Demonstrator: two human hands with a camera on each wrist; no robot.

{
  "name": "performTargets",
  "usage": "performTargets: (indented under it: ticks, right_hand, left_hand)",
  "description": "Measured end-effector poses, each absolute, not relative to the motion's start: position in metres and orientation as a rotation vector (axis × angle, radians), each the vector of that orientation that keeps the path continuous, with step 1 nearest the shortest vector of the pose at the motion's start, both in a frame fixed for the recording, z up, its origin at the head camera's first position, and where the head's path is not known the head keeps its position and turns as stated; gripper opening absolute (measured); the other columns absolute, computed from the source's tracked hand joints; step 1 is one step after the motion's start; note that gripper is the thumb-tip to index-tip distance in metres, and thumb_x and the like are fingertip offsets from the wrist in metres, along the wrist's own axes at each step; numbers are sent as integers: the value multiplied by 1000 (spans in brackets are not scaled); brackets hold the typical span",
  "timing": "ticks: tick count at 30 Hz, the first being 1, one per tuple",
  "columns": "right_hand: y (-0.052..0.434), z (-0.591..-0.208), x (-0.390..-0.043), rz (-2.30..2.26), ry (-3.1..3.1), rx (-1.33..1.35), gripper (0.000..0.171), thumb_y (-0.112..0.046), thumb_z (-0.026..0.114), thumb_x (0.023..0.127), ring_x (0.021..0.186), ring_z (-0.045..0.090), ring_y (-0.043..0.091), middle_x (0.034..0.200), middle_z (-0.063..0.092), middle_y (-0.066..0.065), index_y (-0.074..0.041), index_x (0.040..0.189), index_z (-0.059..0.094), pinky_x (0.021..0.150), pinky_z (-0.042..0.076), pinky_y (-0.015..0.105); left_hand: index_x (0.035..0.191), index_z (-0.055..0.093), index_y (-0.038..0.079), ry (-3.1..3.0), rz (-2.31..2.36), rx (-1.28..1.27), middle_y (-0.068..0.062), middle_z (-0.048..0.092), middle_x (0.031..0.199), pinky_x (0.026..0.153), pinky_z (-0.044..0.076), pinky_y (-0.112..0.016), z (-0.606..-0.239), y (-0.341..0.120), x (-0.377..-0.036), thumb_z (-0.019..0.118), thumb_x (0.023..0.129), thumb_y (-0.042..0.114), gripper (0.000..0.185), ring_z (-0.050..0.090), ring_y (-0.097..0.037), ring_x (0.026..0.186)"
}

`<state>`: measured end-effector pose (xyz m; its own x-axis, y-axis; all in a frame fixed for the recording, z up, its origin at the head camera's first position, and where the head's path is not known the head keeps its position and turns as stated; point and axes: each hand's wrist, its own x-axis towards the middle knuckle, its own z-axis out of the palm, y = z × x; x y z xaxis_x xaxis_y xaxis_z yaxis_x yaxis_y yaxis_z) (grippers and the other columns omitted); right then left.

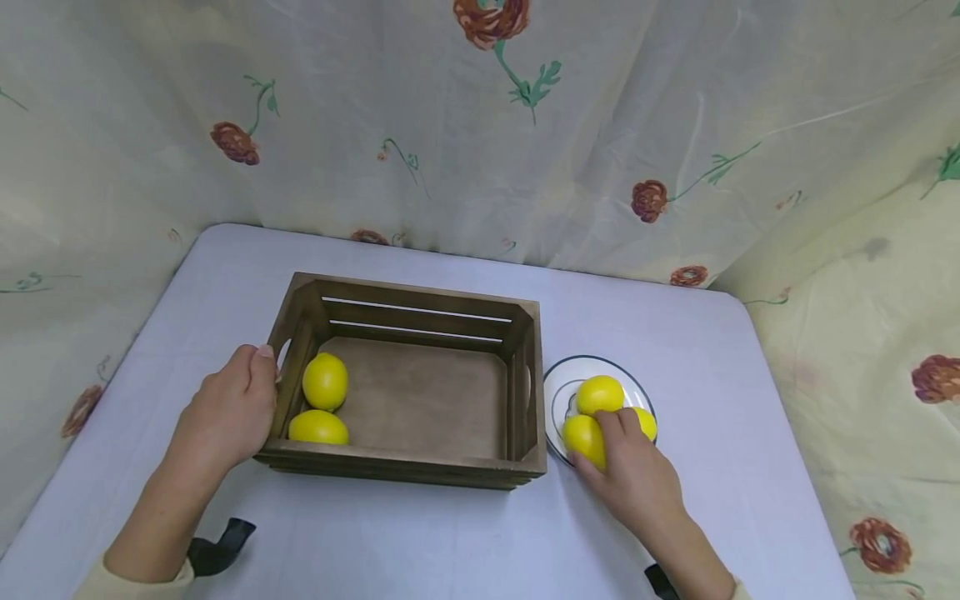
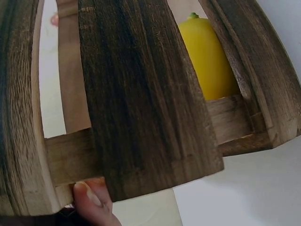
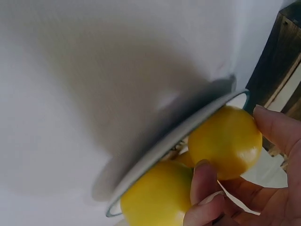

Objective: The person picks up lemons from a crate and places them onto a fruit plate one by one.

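- Flowery curtains [image 1: 480, 125] hang behind a table with a pale cloth [image 1: 420, 542]. A wooden crate [image 1: 420, 396] sits in the middle of the table.
- Left of the crate, the left hand [image 1: 228, 412] holds the crate's left end. Its fingers curl over the top edge. The left wrist view shows a thumb [image 2: 91, 202] pressed on the slats.
- Inside the crate, by its left wall, lie two lemons: a far one [image 1: 325, 381] and a near one [image 1: 318, 427].
- Right of the crate, just beside it, is a white plate [image 1: 558, 392] with a dark rim. Three lemons sit on it.
- The right hand [image 1: 633, 471] grips the plate's front lemon [image 1: 585, 439], the one closest to the crate, with fingers [image 3: 207, 181] curled round it.
- It looks like the grabbing step. The lemon is not lifted yet.
- Next, I think the hand needs to lift it up and over the crate's right wall.
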<state>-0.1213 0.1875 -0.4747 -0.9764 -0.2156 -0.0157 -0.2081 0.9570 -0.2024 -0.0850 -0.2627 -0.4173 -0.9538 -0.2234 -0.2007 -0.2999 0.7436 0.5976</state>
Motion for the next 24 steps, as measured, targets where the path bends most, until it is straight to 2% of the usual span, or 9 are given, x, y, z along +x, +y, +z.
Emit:
performTargets:
  ticks: [6,11,17,24]
  right_hand:
    - [188,-459,-120,-330,3081,-331,59,-34,86,86,77,58,28,117,57,20,2,126,63,62,55,45]
    - [186,-439,-124,-339,3079,-336,56,-36,82,90,76,64,26,106,66,17,5,124,66,61,57,41]
    - [182,-413,-130,-427,3043,-345,50,-37,78,93,64,54,17,97,68,12,2,123,67,53,47,31]
    - [172,-368,-137,-531,3003,-480,47,-39,77,96,75,58,16,99,69,4,-4,125,67,58,47,32]
  left_hand:
    - [116,51,-2,2829,996,-411,-11,48,77,53,40,-38,-417,-263,-85,10,113,43,61,50,-28,66]
    - [118,51,-3,2821,1007,-412,-12,49,78,53,41,-38,-418,-264,-86,10,113,44,63,51,-29,67]
    - [119,50,-4,2825,1006,-402,-12,50,78,52,41,-38,-420,-265,-87,9,113,44,64,51,-29,67]
    - [118,51,-4,2828,1011,-416,-12,49,77,52,41,-38,-419,-263,-86,10,113,45,64,50,-28,65]
